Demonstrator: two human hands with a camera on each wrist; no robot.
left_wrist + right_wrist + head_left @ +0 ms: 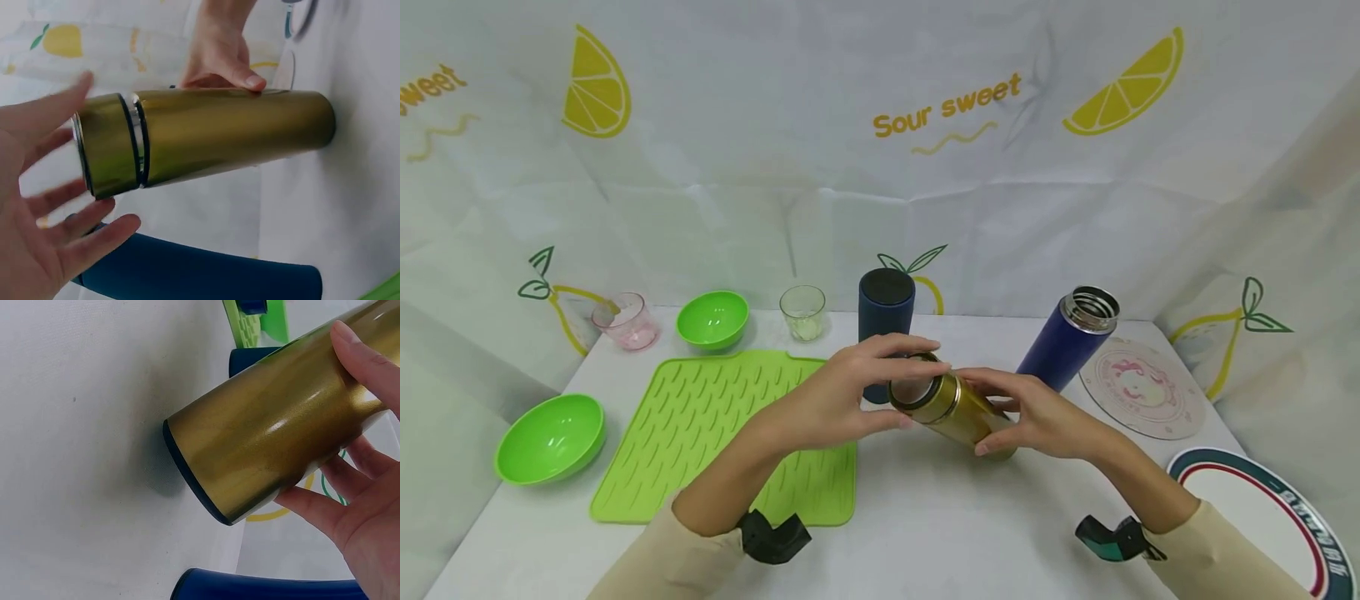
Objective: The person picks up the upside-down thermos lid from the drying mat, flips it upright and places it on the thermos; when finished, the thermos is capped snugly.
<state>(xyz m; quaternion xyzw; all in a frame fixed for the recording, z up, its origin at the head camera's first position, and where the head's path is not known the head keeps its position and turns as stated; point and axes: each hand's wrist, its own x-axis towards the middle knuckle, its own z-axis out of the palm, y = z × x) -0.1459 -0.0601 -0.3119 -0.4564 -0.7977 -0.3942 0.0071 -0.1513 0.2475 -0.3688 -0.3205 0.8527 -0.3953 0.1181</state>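
Right hand point(1037, 417) grip curled around tilted gold flask point(958, 408), left hand point(842, 392) fingers spread at its lid point(921, 387)

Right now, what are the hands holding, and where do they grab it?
The right hand grips the gold flask round its body. The left hand sits at its cap, fingers spread.

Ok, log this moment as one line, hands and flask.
right hand: grips gold flask body, tilted | left hand: fingers at its cap, grip unclear | uncapped blue flask behind
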